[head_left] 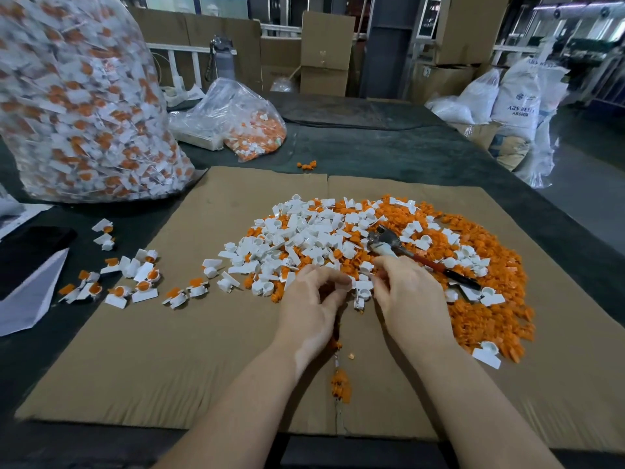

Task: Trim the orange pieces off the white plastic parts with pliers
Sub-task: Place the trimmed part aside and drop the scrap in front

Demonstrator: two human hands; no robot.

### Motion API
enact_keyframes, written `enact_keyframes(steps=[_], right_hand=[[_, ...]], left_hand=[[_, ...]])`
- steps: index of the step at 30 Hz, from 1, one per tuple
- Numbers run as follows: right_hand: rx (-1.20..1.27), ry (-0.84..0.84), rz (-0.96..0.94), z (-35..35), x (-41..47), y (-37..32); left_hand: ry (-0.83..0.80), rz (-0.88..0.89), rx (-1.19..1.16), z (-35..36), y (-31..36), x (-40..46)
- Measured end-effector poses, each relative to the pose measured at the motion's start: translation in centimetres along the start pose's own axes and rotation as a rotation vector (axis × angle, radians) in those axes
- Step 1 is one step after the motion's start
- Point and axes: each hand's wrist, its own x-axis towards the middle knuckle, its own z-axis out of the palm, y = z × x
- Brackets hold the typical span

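Observation:
A heap of white plastic parts (304, 238) and cut orange pieces (490, 299) covers the middle and right of a cardboard sheet (169, 350). The pliers (406, 252), with red and black handles, lie on the heap just beyond my right hand, untouched. My left hand (311, 299) and my right hand (406, 292) meet at the heap's near edge, and both pinch a small white part (360, 289) between their fingertips. Untrimmed white parts with orange inserts (135, 282) lie scattered at the left.
A big clear bag of untrimmed parts (77, 96) stands at the back left. A smaller bag (236, 120) lies behind the cardboard. A few orange scraps (340, 384) lie between my forearms. A black object and white paper (30, 292) sit at the left edge.

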Motion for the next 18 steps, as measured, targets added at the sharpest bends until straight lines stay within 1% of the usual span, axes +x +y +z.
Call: enact_keyframes(steps=[2,3,7,10,12,15,17,18], right_hand=[[0.258,0.043,0.019,0.0,-0.2,-0.2],[0.338,0.041,0.020,0.0,-0.3,-0.5],[0.481,-0.038,0.050,0.8,-0.5,-0.7],[0.613,0.007,0.125,1.2,-0.5,-0.4],[0.802,0.042,0.226,1.2,-0.5,0.0],[1.108,0.074,0.366,1.1,-0.5,0.5],[1.220,0.080,0.394,1.1,-0.6,0.7],[1.264,0.081,0.397,1.1,-0.7,0.8]], left_hand=[[-0.007,0.006,-0.016,0.0,0.0,-0.1],[-0.016,0.007,-0.022,0.0,0.0,-0.1],[-0.034,0.004,-0.021,0.0,0.1,-0.1],[-0.027,-0.009,-0.048,0.0,0.0,-0.1],[-0.016,-0.022,-0.065,0.0,0.0,-0.1],[0.006,-0.061,-0.186,0.1,-0.2,-0.1],[0.020,-0.095,-0.297,0.1,-0.2,-0.1],[0.025,-0.102,-0.316,0.1,-0.2,-0.1]])
